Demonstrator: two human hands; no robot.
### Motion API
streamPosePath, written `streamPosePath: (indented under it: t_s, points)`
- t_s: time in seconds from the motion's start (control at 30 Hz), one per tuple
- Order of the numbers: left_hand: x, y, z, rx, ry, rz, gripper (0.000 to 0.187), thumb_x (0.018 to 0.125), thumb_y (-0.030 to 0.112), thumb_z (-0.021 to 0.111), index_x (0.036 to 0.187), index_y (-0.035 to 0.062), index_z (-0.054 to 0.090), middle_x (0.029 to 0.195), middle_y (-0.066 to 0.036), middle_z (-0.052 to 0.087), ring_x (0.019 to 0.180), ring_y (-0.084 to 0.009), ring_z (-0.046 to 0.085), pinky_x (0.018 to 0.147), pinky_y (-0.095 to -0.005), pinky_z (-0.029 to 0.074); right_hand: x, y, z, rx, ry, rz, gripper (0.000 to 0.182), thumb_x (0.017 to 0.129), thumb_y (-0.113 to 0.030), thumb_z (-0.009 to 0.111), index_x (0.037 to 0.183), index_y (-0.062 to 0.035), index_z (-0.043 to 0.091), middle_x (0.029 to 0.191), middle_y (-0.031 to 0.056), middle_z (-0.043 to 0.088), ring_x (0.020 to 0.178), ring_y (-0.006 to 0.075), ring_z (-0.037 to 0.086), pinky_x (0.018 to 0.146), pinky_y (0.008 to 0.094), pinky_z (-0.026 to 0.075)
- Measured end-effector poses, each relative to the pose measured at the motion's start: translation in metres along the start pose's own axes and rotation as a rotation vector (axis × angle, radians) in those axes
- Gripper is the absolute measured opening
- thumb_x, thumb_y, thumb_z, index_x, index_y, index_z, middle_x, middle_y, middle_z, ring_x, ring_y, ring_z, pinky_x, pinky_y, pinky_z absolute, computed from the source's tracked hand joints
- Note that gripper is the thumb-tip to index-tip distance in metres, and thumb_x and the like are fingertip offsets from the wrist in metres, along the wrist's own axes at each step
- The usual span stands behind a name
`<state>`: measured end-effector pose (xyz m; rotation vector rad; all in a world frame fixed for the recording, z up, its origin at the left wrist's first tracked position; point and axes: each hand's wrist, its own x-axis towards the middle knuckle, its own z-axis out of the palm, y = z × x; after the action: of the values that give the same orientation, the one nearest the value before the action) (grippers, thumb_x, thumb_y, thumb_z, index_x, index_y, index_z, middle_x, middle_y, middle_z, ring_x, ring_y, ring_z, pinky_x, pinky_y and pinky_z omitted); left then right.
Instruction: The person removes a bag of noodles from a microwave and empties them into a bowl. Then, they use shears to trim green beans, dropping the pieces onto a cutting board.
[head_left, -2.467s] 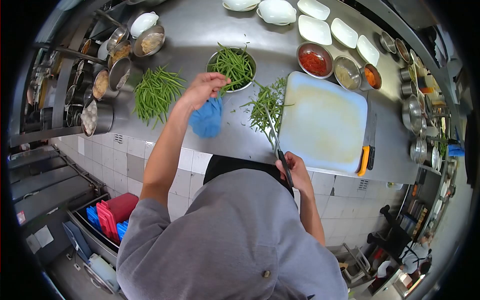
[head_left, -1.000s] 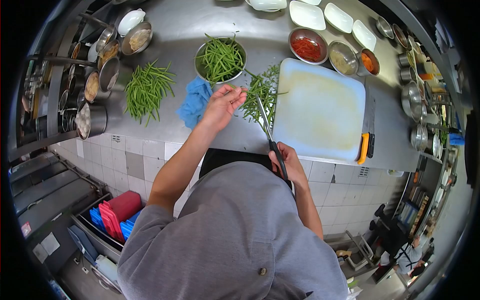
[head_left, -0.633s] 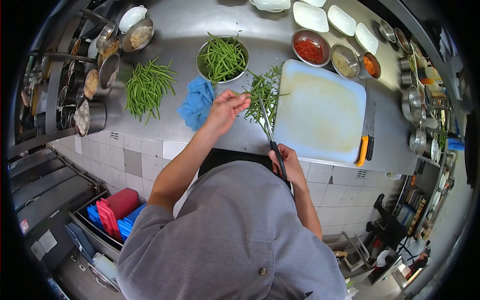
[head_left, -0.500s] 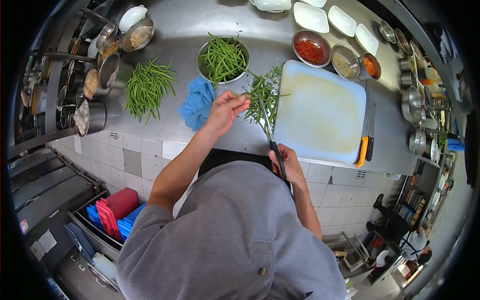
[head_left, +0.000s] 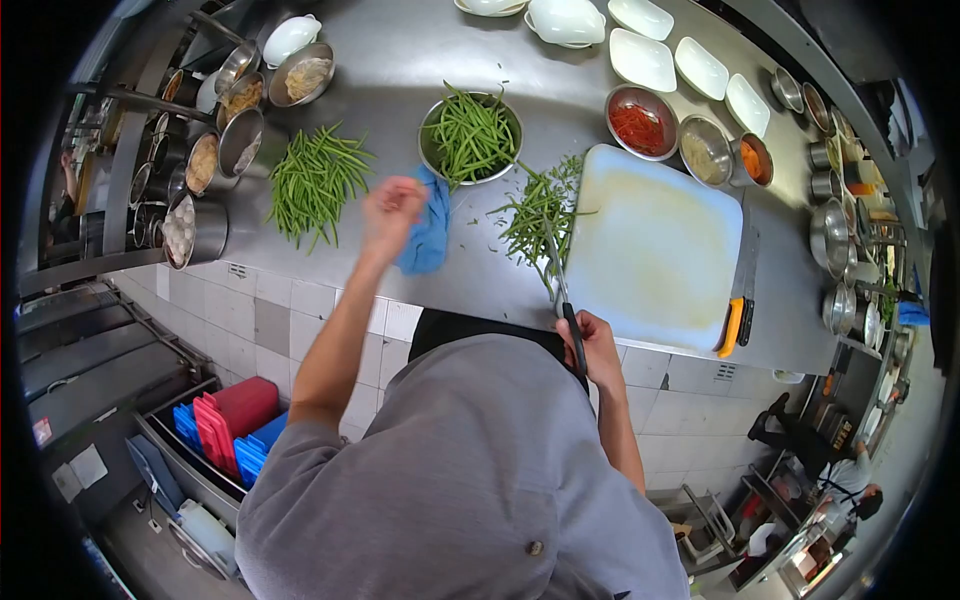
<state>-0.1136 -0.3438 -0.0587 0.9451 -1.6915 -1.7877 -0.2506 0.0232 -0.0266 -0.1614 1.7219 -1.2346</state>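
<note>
Motion blurs my left hand, which is over the edge of a blue cloth, between a loose pile of green beans and a steel bowl of green beans. Its fingers look bent, but whether they hold anything is smeared. My right hand, close to my body at the table's front edge, grips the black handles of scissors. Their blades point away from me, over a heap of bean trimmings beside the cutting board.
Right of the board lies a knife with an orange handle, next to a black-handled one. Bowls of red strips and pale shreds stand behind it, near white dishes. Steel pots line the left. A person is at far right.
My left hand has moved left, away from the trimmings and scissor tips, to beside the cloth. The right hand keeps hold of the scissors. The whole view has shifted slightly.
</note>
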Motion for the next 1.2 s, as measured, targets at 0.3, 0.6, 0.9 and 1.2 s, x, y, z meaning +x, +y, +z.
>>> streamPosePath:
  t_s: [0.3, 0.6, 0.9, 1.2]
  points:
    - [0.070, 0.059, -0.029, 0.833, 0.063, 0.438, 0.023, 0.083, 0.007, 0.069, 0.106, 0.0037, 0.068, 0.098, -0.014, 0.068, 0.098, -0.0315, 0.065, 0.084, -0.0410, 0.053, 0.006, 0.013, -0.006, -0.172, 0.084, -0.047, 0.049, 0.086, -0.038, 0.080, 0.066, -0.0089, 0.045, 0.056, -0.0031, 0.048, 0.046, 0.0053, 0.047, 0.043, 0.0238, 0.038]
    - [0.107, 0.048, 0.079, 1.023, -0.442, 0.545, 0.027, 0.079, 0.001, 0.068, 0.106, 0.0037, 0.069, 0.109, -0.012, 0.061, 0.109, -0.0325, 0.056, 0.097, -0.0418, 0.047, -0.007, -0.004, -0.006, -0.193, 0.131, -0.068, 0.049, 0.086, -0.037, 0.080, 0.066, -0.0084, 0.045, 0.057, -0.0031, 0.047, 0.049, 0.0050, 0.046, 0.045, 0.0243, 0.039]
    - [0.111, 0.040, 0.091, 0.995, -0.428, 0.655, 0.016, 0.082, 0.006, 0.072, 0.098, 0.0042, 0.072, 0.103, -0.010, 0.063, 0.105, -0.0288, 0.056, 0.090, -0.0395, 0.047, -0.017, 0.026, -0.011, -0.134, 0.182, -0.074, 0.043, 0.090, -0.032, 0.076, 0.069, -0.0102, 0.045, 0.058, -0.0043, 0.049, 0.047, 0.0042, 0.046, 0.044, 0.0226, 0.036]
    - [0.074, 0.084, 0.090, 0.234, -0.359, 0.180, 0.020, 0.094, 0.010, 0.069, 0.112, 0.0018, 0.071, 0.091, 0.003, 0.066, 0.084, -0.0051, 0.055, 0.073, -0.0231, 0.046, -0.015, 0.005, -0.012, -0.031, 0.018, -0.130, 0.041, 0.089, -0.033, 0.077, 0.076, -0.0086, 0.047, 0.060, -0.0051, 0.046, 0.051, 0.0039, 0.045, 0.046, 0.0227, 0.037]
